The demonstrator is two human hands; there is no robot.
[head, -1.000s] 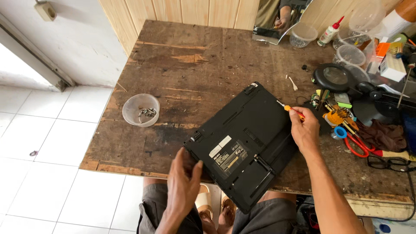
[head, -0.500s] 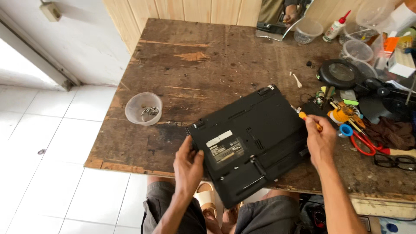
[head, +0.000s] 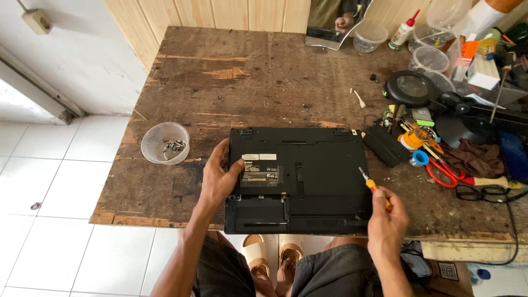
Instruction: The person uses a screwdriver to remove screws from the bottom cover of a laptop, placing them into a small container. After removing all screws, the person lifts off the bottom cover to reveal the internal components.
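A black laptop (head: 308,165) lies upside down, square to the near edge of a worn wooden table (head: 247,82). My left hand (head: 219,176) grips its left edge, thumb on the underside beside the white labels. My right hand (head: 386,223) is at the laptop's near right corner and holds a small orange-handled screwdriver (head: 367,181), its tip raised over the right edge of the casing. A clear plastic cup (head: 165,143) with several screws in it stands to the left of the laptop.
The right side of the table is crowded: a black battery pack (head: 385,146), red-handled scissors (head: 443,170), a magnifier lamp (head: 410,87), glasses (head: 489,192), a glue bottle (head: 402,30), plastic tubs and a mirror shard (head: 335,22). White tiled floor lies to the left.
The laptop has been turned from a diagonal position until it lies square to the table edge. My left hand moved up onto its left edge; my right hand kept the screwdriver.
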